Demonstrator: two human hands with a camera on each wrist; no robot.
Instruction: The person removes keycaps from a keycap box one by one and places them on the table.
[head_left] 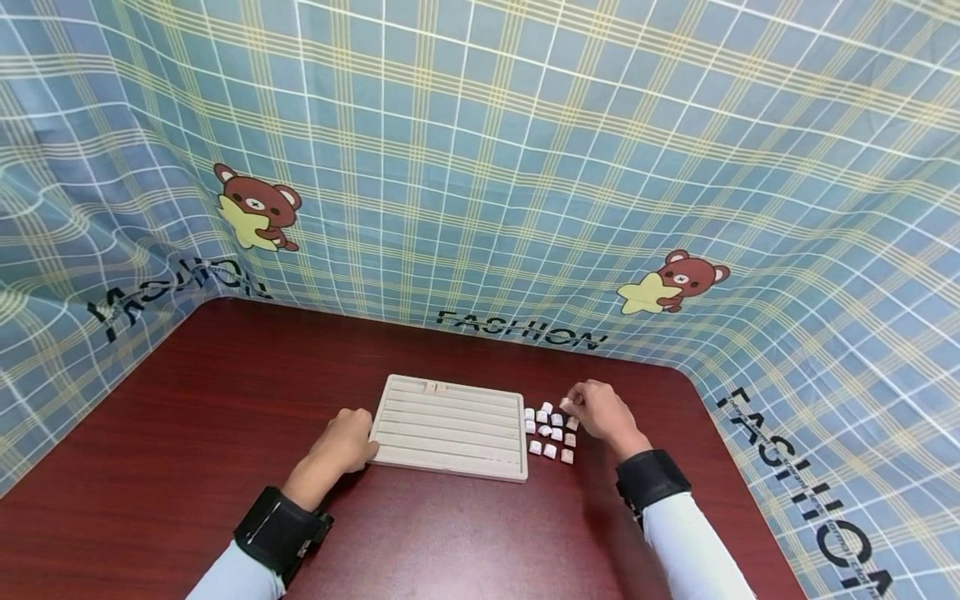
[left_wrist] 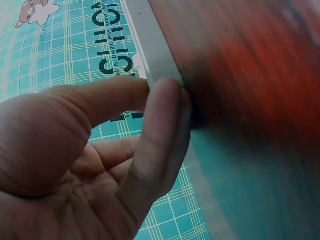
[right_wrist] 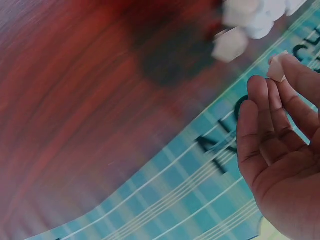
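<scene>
A pale ridged tray with several long rows lies on the table. My left hand pinches its left edge; in the left wrist view the tray's rim runs between thumb and fingers. Two or so beige keycaps sit in the top row. Right of the tray, my right hand holds a small beige keycap between thumb and index finger, the other fingers loosely bent. Just below and left of that hand lie several loose white and beige keycaps.
The dark red wooden table extends around the tray. Behind it and along both sides hangs a blue-green checked cloth printed with bears and lettering. Black bands circle both wrists.
</scene>
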